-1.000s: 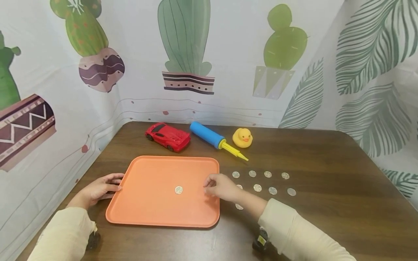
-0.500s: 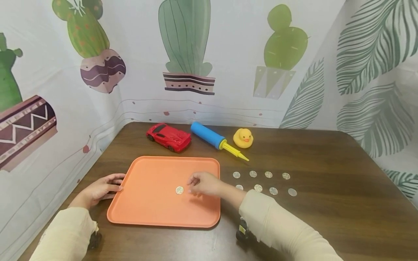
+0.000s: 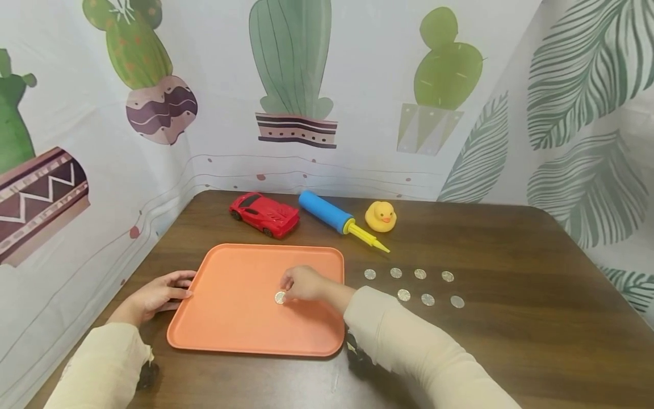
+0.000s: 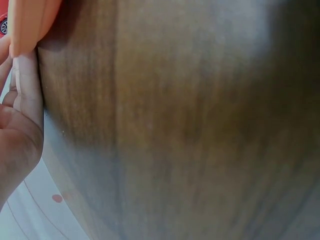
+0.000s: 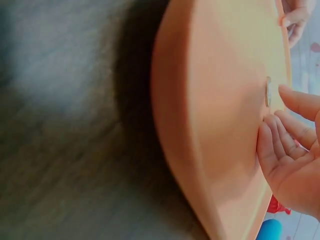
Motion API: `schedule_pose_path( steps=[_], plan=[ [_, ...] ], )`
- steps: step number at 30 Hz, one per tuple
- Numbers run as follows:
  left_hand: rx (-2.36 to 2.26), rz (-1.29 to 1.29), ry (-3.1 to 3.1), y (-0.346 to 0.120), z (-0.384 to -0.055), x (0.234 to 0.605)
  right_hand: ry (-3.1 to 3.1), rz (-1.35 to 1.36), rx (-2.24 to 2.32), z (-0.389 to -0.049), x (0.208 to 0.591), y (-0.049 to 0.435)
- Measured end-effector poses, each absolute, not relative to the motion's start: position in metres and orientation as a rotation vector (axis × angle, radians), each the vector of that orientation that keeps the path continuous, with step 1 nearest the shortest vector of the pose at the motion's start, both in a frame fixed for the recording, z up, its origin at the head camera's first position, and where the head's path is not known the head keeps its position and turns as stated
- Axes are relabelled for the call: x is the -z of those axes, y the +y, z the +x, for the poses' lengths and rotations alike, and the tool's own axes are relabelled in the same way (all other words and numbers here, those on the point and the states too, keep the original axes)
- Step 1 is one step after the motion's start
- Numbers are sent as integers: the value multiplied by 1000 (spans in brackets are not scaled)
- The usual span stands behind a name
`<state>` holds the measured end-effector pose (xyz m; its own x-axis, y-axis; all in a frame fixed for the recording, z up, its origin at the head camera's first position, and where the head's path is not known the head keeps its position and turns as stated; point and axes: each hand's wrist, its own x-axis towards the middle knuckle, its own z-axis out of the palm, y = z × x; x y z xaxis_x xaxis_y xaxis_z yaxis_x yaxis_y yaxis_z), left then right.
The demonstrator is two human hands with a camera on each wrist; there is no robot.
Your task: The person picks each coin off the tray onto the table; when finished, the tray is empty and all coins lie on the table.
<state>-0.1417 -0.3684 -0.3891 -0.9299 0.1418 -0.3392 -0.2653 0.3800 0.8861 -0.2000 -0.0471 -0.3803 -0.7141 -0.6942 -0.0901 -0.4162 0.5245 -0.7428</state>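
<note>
An orange tray lies on the table, bearing one silvery coin near its middle. My right hand is low over the tray, thumb and fingertips right beside that coin. From the right wrist view, the coin lies flat by the thumb tip, and the thumb and fingers stand apart with nothing seen between them. At the tray's left edge my left hand holds the rim, thumb at the top. In the left wrist view its fingers reach along and beneath the tray edge.
Several more coins lie in rows on the brown table right of the tray; the right sleeve covers part of that area. Behind stand a red toy car, a blue and yellow pump and a yellow rubber duck.
My right hand has moved left across the tray, from its right edge to the coin. The left hand, the tray and the coin on it have stayed in place.
</note>
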Motion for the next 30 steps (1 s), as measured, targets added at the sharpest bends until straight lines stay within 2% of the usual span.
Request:
schedule_pose_path(
  steps=[8, 17, 30],
  plan=[
    [-1584, -102, 2268, -369, -141, 389, 2569, -1018, 744, -199, 381, -57],
    [-1577, -78, 2262, -370, -139, 389, 2617, -1013, 644, -197, 382, -60],
    [-1582, -76, 2259, -370, -140, 388, 2460, -945, 1084, -196, 383, -43]
  ],
)
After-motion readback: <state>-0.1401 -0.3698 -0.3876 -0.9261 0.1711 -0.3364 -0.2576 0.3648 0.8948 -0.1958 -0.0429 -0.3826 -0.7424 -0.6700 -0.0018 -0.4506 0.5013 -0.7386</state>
